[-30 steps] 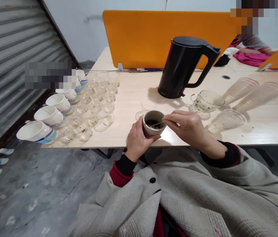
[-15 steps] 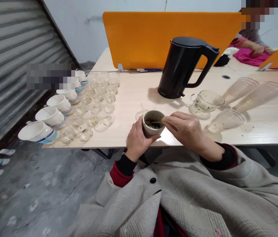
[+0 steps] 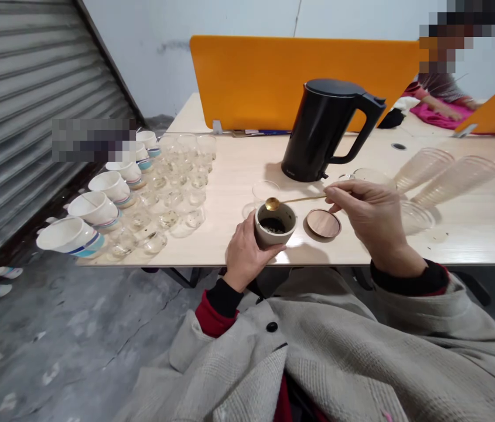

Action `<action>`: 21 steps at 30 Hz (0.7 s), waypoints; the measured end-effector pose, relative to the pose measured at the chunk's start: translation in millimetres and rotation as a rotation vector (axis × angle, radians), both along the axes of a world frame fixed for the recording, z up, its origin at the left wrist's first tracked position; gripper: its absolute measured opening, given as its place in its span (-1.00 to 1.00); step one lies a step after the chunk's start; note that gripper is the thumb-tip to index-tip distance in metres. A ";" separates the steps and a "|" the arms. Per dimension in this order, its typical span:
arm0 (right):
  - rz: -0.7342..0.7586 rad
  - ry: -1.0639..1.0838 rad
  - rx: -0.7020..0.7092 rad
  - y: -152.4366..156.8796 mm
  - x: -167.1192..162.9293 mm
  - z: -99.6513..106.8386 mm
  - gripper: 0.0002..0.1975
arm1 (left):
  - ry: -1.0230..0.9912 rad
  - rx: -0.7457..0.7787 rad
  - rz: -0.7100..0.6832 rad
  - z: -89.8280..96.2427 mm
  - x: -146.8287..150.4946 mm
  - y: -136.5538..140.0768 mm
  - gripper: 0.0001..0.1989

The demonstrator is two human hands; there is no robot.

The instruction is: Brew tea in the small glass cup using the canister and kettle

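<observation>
Head cam: left hand [image 3: 249, 252] curls round one matte cup [image 3: 277, 238], right hand [image 3: 368, 220] pinches one skinny gold spoon [image 3: 272, 204], one wood-grain disc [image 3: 323, 224] near its fingertips.

The kettle [image 3: 323, 133] stands behind the cup [image 3: 279, 238], rightward.

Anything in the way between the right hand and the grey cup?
Nothing visible blocks the way to the grey cup: only the spoon in the right hand spans the gap. The wooden disc lies flat on the table, right of the cup; the left hand grips the cup's left side.
</observation>
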State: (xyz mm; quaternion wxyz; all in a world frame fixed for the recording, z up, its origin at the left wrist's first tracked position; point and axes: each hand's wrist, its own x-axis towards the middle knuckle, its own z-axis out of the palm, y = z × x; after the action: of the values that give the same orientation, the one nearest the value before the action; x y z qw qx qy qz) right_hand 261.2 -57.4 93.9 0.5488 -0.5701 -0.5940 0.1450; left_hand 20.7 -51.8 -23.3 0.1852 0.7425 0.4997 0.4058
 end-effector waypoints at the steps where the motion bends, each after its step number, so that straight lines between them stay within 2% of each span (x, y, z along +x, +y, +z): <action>1: -0.015 0.004 0.031 1.3 0.6 2.3 -0.91 | 0.001 -0.001 0.002 0.3 0.0 -0.1 0.10; 5: -0.094 -0.091 0.218 6.2 -3.9 5.1 -0.91 | 0.008 -0.020 0.002 1.2 -0.1 -0.3 0.08; 7: -0.126 -0.238 0.313 9.7 -9.6 0.7 -0.89 | 0.011 -0.028 0.000 1.5 -0.3 -0.4 0.08; 9: -0.094 -0.410 0.359 15.4 -15.9 -7.0 -0.85 | 0.010 -0.022 0.001 1.6 -0.2 -0.4 0.07; 12: -0.023 -0.552 0.362 26.9 -22.3 -19.1 -0.80 | 0.004 -0.005 0.001 1.2 0.2 -0.1 0.06; 15: -0.060 -0.546 0.328 34.9 -20.5 -22.6 -0.78 | 0.007 0.001 0.003 -0.1 0.6 0.4 0.08; 21: -0.241 -0.432 0.265 28.0 13.3 -1.8 -0.78 | 0.019 -0.004 0.004 -1.2 -0.4 0.6 0.07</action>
State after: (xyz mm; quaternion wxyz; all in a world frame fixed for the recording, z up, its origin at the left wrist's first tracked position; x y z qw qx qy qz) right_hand 274.5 -29.4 92.1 0.4925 -0.5778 -0.6388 -0.1250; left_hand 20.4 -51.2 -24.5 0.1813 0.7449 0.5038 0.3982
